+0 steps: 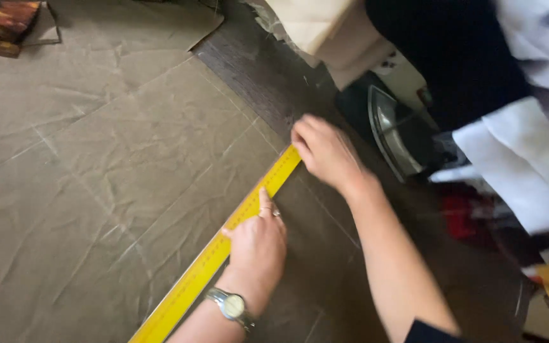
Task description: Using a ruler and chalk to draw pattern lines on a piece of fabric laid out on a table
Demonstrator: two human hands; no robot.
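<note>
Hands press a long yellow metal ruler [223, 244] flat along the edge of a wide sheet of creased olive-brown cloth [96, 159], seen from above by a head-worn camera. The ruler runs on a slant from the bottom of the view, left of centre, up toward the middle, lying just where the cloth meets a dark wood-grain bench [268, 82].

The left hand [257, 244], with a silver wristwatch [232, 307] and a ring, rests on the ruler's middle stretch. It is loosely curled with the thumb stretched along the ruler's edge, pinning it rather than gripping it, seemingly to stop it sliding.

The right hand [325, 152] sits at the ruler's upper end, fingers bent down over the tip. It looks to be steadying that end, but whether it holds anything small cannot be told, as the fingertips are blurred.

At the top left corner lies a dark box with orange and red patterning [1, 22], partly cut off. At the top centre is a pale cream folded fabric or package [319, 25], plain, with no readable marking. To the right sit a dark clothes iron with a shiny sole plate [392, 133] and loose white cloth [522, 159].
</note>
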